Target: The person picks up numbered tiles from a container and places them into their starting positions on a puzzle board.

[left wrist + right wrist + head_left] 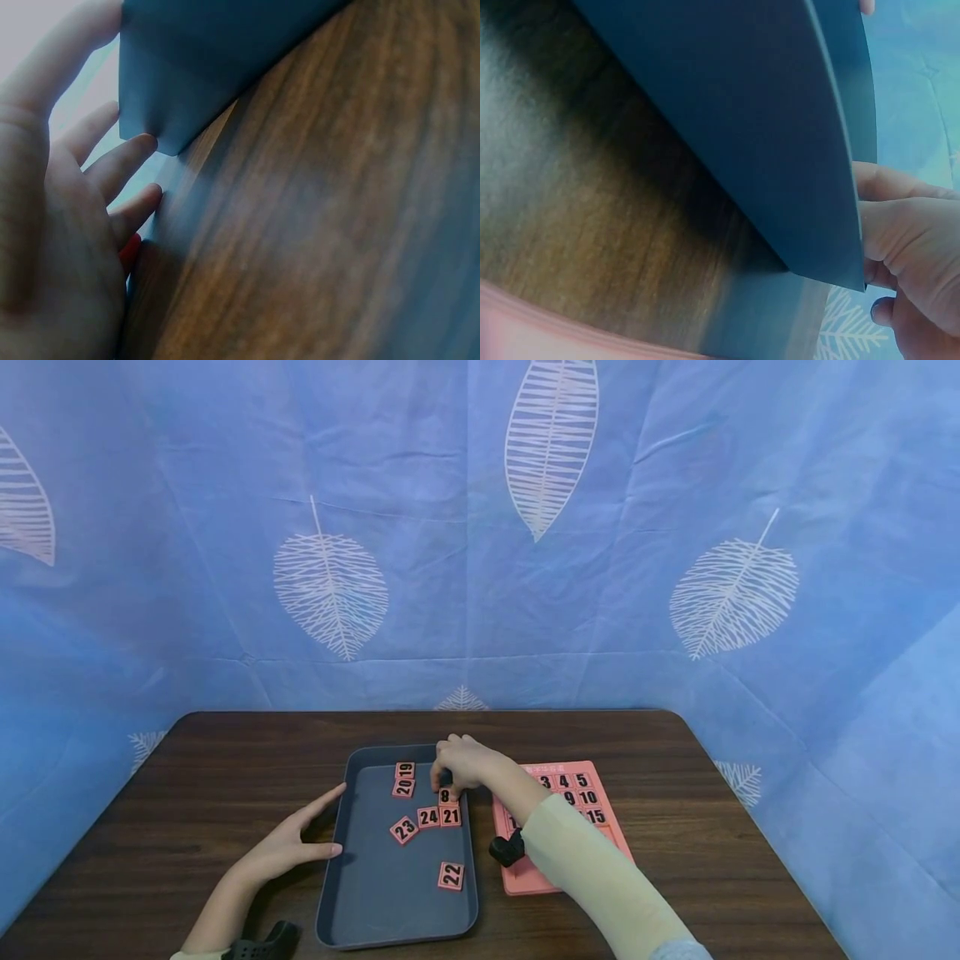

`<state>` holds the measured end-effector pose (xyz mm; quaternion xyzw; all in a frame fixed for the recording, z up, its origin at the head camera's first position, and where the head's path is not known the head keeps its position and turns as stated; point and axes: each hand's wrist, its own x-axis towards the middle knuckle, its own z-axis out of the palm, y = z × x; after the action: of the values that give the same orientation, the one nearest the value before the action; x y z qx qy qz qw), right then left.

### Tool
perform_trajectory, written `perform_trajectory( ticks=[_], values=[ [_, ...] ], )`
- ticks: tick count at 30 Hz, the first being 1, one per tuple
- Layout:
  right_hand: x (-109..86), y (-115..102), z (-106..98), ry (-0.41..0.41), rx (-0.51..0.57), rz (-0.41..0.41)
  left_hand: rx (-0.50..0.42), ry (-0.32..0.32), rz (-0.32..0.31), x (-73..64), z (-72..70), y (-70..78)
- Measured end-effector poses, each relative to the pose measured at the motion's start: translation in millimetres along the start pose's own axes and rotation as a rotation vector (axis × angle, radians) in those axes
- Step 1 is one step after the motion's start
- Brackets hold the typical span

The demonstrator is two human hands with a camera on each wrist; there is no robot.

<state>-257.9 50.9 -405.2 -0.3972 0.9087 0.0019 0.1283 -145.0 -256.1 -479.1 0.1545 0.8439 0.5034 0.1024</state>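
Note:
A dark grey-blue tray lies on the table with several pink number tiles in it. My right hand reaches over its right side, finger and thumb pinching the number 8 tile. Just below that sit the 21 tile and the 24 tile. In the right wrist view the tray's wall hides those fingertips. Against the tray's left side, my left hand spreads its straight fingers and thumb. The left wrist view has its fingertips touching the tray's outer wall.
Right of the tray lies a pink number board with rows of tiles, partly under my right forearm. Elsewhere in the tray are the 19, 20, 23 and 22 tiles. A blue leaf-patterned cloth hangs behind the table.

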Motion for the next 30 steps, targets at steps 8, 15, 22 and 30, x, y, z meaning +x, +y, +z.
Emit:
perform_trajectory(
  ticks=[8, 15, 22, 30],
  values=[
    [0.1, 0.2, -1.5, -0.018, -0.032, -0.003, -0.024, -0.011, -0.006, 1.6, -0.4, -1.1],
    [1.1, -7.4, -5.2, -0.028, -0.144, 0.042, -0.023, -0.012, -0.009, 2.7, -2.0, -1.2],
    [4.0, -13.8, -3.8, -0.076, -0.290, 0.050, -0.009, -0.012, -0.006, 1.3, -2.8, 3.4],
    [1.1, -15.6, -3.6, -0.047, -0.301, 0.057, -0.007, -0.001, -0.012, 2.2, -2.0, 0.5]
  ],
)
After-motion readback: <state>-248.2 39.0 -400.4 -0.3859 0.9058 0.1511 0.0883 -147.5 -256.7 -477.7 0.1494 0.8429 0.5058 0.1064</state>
